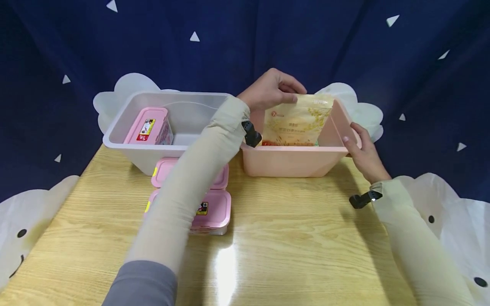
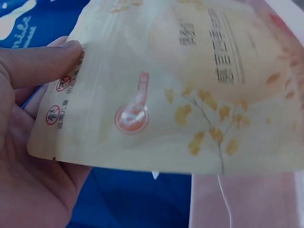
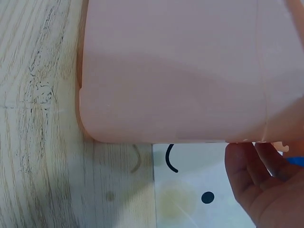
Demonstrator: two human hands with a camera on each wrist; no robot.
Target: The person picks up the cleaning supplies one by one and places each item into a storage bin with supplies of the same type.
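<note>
With thumb and fingers, my left hand (image 1: pixel 272 90) pinches the top edge of a cream-yellow plastic pouch (image 1: pixel 296 121) printed with plant sprigs. The pouch stands upright inside a pink bin (image 1: pixel 294 162), its lower part hidden by the bin's front wall. In the left wrist view the thumb lies on the front face of the pouch (image 2: pixel 137 109), with fingers behind it. At the bin's right end, my right hand (image 1: pixel 364 154) grips the rim, thumb on the inner side. The right wrist view shows its fingertips against the edge of the bin (image 3: pixel 175 85).
Left of the pink bin stands a grey-white bin (image 1: pixel 141 155) holding a pink-lidded box (image 1: pixel 150 123). Two more pink-lidded boxes (image 1: pixel 218 208) sit in front of it on the wooden table (image 1: pixel 291 242), partly behind my left sleeve. A dark blue patterned curtain (image 1: pixel 226 51) hangs behind.
</note>
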